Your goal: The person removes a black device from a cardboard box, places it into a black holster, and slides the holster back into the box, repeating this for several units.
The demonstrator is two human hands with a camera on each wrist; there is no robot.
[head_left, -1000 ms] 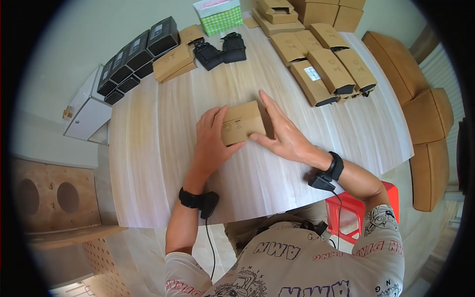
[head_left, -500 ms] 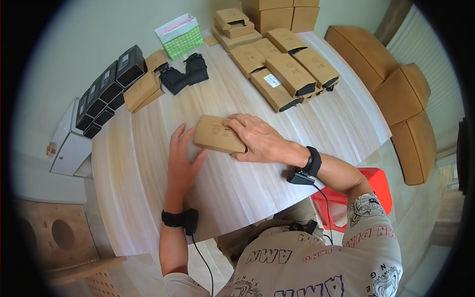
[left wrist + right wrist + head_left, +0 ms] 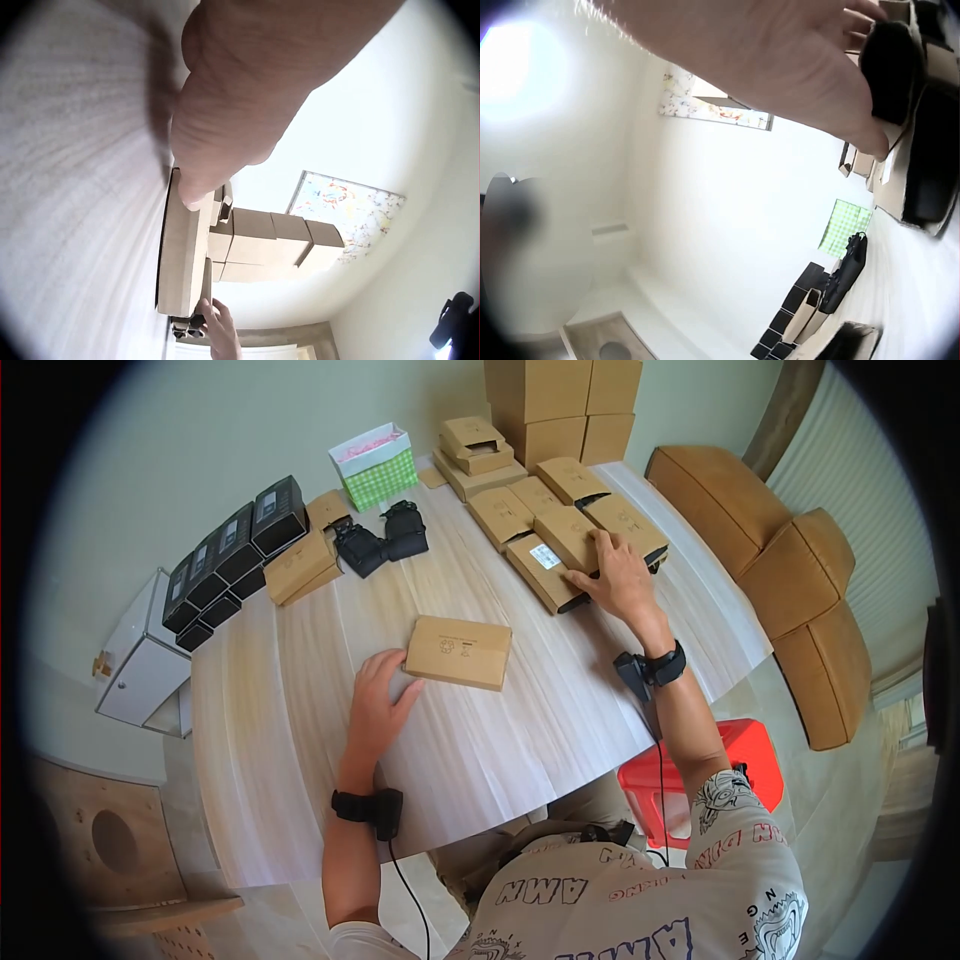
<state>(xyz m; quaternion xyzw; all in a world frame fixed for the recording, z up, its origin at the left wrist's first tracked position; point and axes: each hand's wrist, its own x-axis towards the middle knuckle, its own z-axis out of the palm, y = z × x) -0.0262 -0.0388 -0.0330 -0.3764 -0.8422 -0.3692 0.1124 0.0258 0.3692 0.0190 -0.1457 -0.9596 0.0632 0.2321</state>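
Observation:
A small brown cardboard box (image 3: 459, 651) with printed marks lies flat in the middle of the table. My left hand (image 3: 378, 705) rests at its left end, fingers relaxed, the thumb near the front corner; in the left wrist view a fingertip touches the box (image 3: 180, 262). My right hand (image 3: 622, 582) is at the pile on the right, gripping the near end of an upper cardboard box (image 3: 562, 532). In the right wrist view its thumb and fingers span this box's black end (image 3: 891, 71). A box with a white label (image 3: 540, 565) lies just left of the thumb.
Several black boxes (image 3: 235, 545) line the left edge beside an opened cardboard box (image 3: 300, 568). Two black pouches (image 3: 405, 532) lie near a green checked bag (image 3: 380, 482). Large cartons (image 3: 545, 400) stand behind the pile; a red stool (image 3: 740, 760) is at the right front.
My right hand has put the small box down mid-table, let go, and moved right and away to the pile. My left hand has come to the small box's left end.

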